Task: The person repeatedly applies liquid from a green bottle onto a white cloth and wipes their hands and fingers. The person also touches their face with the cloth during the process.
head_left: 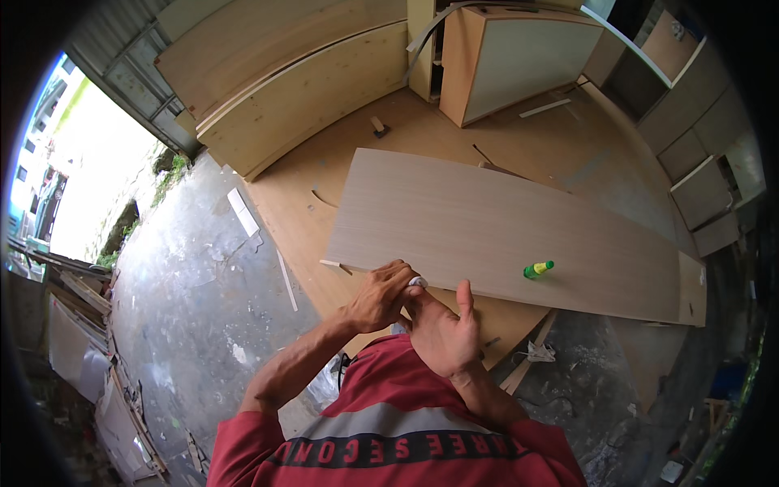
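My left hand [379, 297] is closed at the front edge of the board, with a small white wad [417, 282], perhaps cloth or paper, showing at its fingers. It meets the fingers of my right hand [445, 333], which is turned palm up with the thumb stretched out. The right fingertips are partly hidden behind the left hand. Beyond both hands lies a long grey-brown wood-grain board [454, 219]. On its right half is a small green and yellow bottle [538, 269].
Under the board is a wide brown sheet [300, 178]. A pale cabinet [519, 69] and long wooden panels [324, 93] stand at the back. White strips [243, 213] lie on the grey concrete floor [187, 300] at left. Scrap boards [81, 333] lean along the left side.
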### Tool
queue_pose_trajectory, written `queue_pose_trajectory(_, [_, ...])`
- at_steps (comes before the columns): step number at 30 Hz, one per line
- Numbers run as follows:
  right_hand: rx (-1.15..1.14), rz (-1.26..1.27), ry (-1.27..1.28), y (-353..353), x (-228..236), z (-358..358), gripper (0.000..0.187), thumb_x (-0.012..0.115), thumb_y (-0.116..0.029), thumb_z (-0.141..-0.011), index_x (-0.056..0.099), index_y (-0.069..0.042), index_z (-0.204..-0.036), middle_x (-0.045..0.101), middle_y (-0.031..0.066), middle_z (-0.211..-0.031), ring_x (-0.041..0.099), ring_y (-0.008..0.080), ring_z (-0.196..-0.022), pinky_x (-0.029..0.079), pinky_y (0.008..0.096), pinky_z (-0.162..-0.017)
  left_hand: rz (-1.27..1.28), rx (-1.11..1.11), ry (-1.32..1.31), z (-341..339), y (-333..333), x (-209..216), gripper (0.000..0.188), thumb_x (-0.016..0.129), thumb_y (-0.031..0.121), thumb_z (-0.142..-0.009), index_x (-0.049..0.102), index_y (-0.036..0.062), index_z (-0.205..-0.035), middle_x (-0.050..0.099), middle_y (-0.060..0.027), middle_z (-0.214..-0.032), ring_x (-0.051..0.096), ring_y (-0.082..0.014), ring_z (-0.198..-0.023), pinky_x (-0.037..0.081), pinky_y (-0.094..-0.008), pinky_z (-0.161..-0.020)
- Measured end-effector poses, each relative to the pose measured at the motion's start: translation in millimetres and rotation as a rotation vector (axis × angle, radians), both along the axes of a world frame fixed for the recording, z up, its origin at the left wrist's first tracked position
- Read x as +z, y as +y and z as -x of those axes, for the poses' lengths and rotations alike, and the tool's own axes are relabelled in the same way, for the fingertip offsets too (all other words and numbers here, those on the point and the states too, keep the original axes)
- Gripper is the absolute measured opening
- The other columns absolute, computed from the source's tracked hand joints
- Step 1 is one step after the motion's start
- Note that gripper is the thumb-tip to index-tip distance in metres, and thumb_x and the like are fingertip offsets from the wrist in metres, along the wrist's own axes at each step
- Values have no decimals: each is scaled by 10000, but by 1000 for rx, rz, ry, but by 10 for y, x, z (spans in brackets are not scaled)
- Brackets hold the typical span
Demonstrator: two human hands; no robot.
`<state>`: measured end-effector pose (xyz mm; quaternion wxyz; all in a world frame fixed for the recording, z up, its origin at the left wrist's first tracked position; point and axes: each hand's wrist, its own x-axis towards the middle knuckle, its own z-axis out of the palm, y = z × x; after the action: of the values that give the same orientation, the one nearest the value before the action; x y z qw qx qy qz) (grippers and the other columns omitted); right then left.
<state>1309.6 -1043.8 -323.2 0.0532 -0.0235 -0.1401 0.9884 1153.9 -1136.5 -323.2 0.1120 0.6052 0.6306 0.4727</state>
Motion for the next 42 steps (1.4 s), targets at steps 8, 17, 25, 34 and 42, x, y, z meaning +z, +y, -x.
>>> queue_pose_trajectory(8, [-85,-639,-58,22,-50,-3,933,141,-683,-1044,221,69,-1589,42,76,-1732,53,204,-1584,28,374,-1270,146,410,-544,-456,44,97,336,474,251,-1104,564,-4,-905,560,-93,-706,530,-188,-615,445,-344,-593])
queue_pose_trajectory(17, [-374,-1340,54,121,-172,51,832,191,-658,-1050,489,-25,-1500,-107,197,-1709,-166,386,-1565,-51,575,-1227,-143,593,-1468,-478,302,-83,378,466,393,-1100,603,67,-965,580,-15,-695,538,-100,-568,457,-242,-490])
queue_pose_trajectory(25, [-336,-711,245,173,57,51,929,99,-728,-1009,348,-43,-1585,-68,67,-1734,-103,253,-1589,37,489,-1266,-371,154,-1412,-511,179,198,599,366,443,-1111,417,-30,-1475,665,-158,-1237,654,-219,-1151,533,-369,-992])
queue_pose_trajectory(34, [-397,-1140,130,116,-90,-13,772,212,-629,-1055,275,-115,-1627,-157,112,-1718,-126,278,-1586,12,511,-1256,-152,437,-987,-726,338,300,425,478,447,-1087,631,60,-1172,616,-11,-791,535,-47,-529,390,-165,-408])
queue_pose_trajectory(42, [-249,-551,312,129,103,-38,951,182,-723,-999,300,19,-1582,-28,73,-1735,-40,229,-1595,7,466,-1271,-334,76,-1483,-522,261,253,389,495,394,-1089,623,31,-1034,669,-64,-842,664,-128,-742,552,-248,-635])
